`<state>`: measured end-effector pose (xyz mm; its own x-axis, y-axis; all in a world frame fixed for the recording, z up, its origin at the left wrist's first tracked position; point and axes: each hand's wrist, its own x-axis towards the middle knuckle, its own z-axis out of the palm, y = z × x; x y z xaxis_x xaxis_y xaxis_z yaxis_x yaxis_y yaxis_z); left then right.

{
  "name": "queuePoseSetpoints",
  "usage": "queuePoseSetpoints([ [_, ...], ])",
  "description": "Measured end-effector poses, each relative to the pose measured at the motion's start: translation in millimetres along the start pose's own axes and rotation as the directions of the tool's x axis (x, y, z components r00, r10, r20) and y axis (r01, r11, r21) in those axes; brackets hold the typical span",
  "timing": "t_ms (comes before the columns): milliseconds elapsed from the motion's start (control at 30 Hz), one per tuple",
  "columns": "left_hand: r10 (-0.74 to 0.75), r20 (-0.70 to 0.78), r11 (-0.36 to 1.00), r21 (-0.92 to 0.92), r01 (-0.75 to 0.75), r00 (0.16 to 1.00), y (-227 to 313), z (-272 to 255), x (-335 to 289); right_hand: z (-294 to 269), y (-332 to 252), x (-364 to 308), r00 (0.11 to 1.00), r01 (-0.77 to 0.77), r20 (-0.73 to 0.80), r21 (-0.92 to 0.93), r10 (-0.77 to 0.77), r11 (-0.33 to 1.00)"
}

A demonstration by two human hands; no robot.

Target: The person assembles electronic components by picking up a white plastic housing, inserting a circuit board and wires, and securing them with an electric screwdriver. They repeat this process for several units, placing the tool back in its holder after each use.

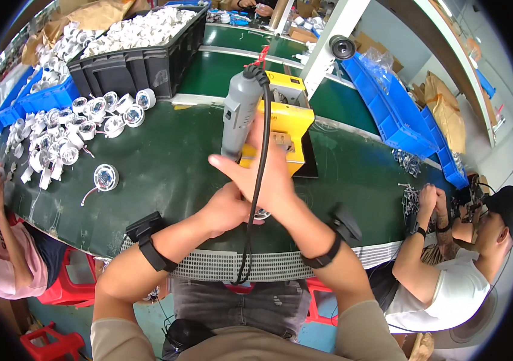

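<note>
My left hand (230,209) is closed around a small round white part with a shiny rim (262,213), low over the green work surface. Most of that part is hidden by my hands and a black cord. My right hand (263,171) is raised just above it, thumb stretched out to the left and fingers pointing up, slightly blurred. Its fingers are beside a grey electric screwdriver (239,117), which hangs upright from a red tie. The screwdriver's black cord (263,162) runs down in front of my right hand. Behind stands a yellow boxy machine (299,123).
Several round white parts with clear faces (58,135) lie heaped at the left, one loose part (106,177) nearer me. A black crate (139,75) full of white pieces stands behind. Blue trays (389,111) line the right. Co-workers sit on both sides, small screws or wires (410,198) by the right one.
</note>
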<state>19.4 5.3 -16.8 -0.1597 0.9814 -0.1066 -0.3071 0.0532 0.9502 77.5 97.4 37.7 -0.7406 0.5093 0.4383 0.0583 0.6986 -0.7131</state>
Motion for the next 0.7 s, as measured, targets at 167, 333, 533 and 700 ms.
queuePoseSetpoints([
  [167,-0.161,-0.083,0.976,-0.162,0.146,0.984,-0.6,-4.1,3.5,20.2,16.9,13.2,0.907,0.269,-0.411,0.397,-0.092,0.878],
  [333,-0.213,-0.103,0.967,-0.166,0.195,0.971,-2.2,-2.3,7.0,-33.0,-0.7,30.1,0.763,0.323,-0.645,0.436,0.041,0.840],
  [533,-0.203,-0.135,0.972,-0.147,0.183,0.970,-1.7,-2.1,5.6,-28.4,12.7,34.7,0.771,0.281,-0.633,0.444,0.075,0.851],
  [700,-0.213,-0.145,0.971,-0.146,0.192,0.966,-1.3,-1.4,5.8,-26.7,15.2,33.5,0.793,0.238,-0.604,0.430,0.081,0.871],
])
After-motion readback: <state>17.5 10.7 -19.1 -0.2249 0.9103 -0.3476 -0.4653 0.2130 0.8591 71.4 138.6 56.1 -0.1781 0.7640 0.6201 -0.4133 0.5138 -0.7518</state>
